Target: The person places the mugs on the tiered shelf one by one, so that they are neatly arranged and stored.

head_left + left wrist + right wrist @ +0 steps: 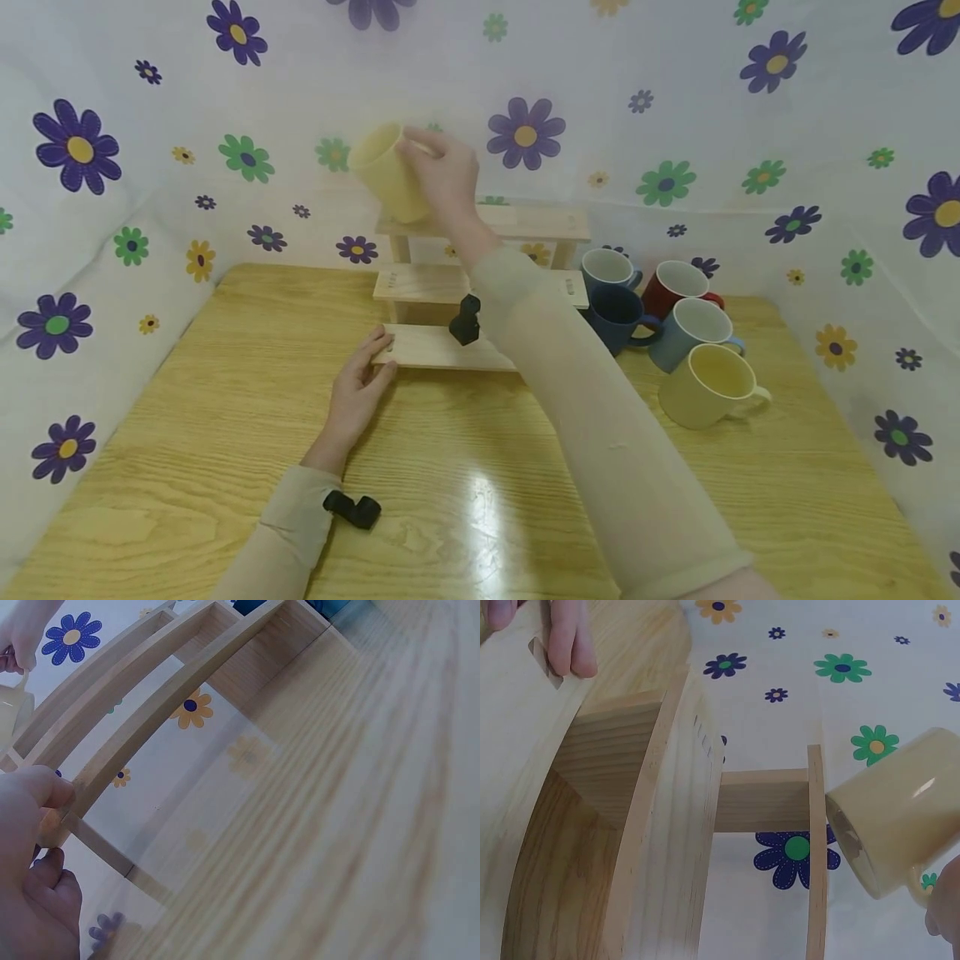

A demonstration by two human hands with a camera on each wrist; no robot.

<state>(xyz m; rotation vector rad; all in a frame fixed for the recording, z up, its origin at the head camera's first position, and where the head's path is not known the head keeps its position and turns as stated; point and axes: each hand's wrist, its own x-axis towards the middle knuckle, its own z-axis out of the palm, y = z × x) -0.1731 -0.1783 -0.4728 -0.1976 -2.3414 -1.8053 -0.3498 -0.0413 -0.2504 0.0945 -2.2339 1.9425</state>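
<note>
In the head view my right hand [446, 171] grips a pale yellow mug [388, 179] by its handle. The mug is tilted, its base edge right at the left part of the top board of a three-step wooden rack [442, 354]. The right wrist view shows the mug [896, 814] leaning, with its bottom rim close against that board's edge. My left hand [356, 392] holds the left end of the lowest step. Seen from the left wrist, thumb and fingers of the left hand [34, 855] pinch the end of that board.
Right of the rack stand several mugs: a light blue one [606, 268], a dark blue one [617, 321], a red one [660, 287], another light blue one [686, 337] and a yellow one [701, 396]. All are on the wood-grain table [450, 475], before a flower-printed cloth [585, 50].
</note>
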